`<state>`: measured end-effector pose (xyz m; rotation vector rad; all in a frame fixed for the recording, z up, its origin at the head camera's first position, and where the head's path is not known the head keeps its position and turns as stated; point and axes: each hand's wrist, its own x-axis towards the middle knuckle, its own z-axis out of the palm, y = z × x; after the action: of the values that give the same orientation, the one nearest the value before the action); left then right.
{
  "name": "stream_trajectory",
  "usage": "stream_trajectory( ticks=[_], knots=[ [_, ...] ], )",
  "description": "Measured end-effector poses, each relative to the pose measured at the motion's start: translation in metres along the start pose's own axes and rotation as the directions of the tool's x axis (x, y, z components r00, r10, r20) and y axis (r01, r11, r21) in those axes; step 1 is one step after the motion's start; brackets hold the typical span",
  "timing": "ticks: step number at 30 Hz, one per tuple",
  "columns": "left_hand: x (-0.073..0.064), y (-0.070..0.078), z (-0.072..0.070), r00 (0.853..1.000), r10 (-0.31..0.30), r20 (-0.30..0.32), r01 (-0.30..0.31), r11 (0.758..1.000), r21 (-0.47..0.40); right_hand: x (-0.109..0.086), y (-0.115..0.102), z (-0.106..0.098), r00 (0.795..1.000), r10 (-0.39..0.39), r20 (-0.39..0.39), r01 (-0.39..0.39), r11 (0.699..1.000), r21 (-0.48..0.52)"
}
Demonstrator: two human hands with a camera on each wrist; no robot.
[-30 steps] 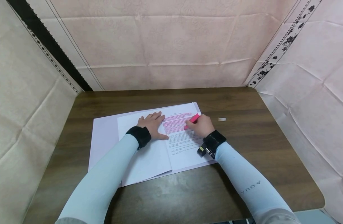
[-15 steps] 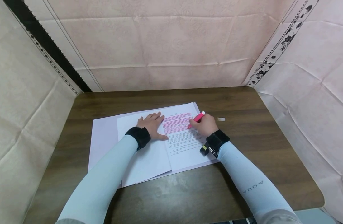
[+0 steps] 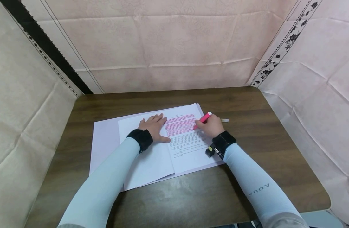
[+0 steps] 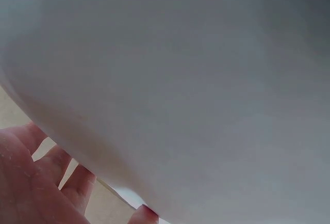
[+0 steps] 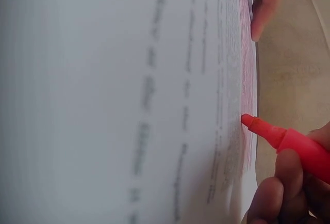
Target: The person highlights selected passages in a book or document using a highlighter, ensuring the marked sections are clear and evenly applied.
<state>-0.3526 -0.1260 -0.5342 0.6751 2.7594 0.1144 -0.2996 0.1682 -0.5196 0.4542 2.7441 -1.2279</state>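
An open booklet [image 3: 145,167] of white pages lies on the table, its right page [image 3: 188,158] printed with lines of text. Pink marks [image 3: 180,125] cover the upper lines of that page. My right hand [image 3: 210,126] pinches a pink highlighter [image 3: 205,117]. In the right wrist view the tip of the highlighter [image 5: 304,154] meets the page at the edge of the pink lines. My left hand [image 3: 154,126] rests with fingers spread on the left page beside the fold. The left wrist view shows its fingers [image 4: 77,188] along the paper [image 4: 180,95].
A small white piece [image 3: 225,120], perhaps a cap or eraser, lies on the brown table [image 3: 262,142] just right of my right hand. Pale patterned cloth [image 3: 163,41] hangs behind the table and on both sides.
My right hand has slid rightward along the text line with the highlighter, and the pink marking now reaches further right. My left hand stays in place on the left page.
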Motion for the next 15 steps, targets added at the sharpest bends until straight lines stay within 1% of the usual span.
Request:
stream_trajectory(
  ticks=[5,15],
  knots=[
    [0.0016,-0.0016,0.0028,1.0,0.004,-0.001,-0.004,1.0,0.001,0.0007,0.002,-0.0026,1.0,0.003,-0.01,-0.003,1.0,-0.008],
    [0.0034,-0.0025,0.0049,1.0,-0.002,-0.011,0.002,1.0,0.008,-0.0038,0.0046,-0.0095,0.999,0.007,-0.036,-0.006,1.0,0.012]
  ],
)
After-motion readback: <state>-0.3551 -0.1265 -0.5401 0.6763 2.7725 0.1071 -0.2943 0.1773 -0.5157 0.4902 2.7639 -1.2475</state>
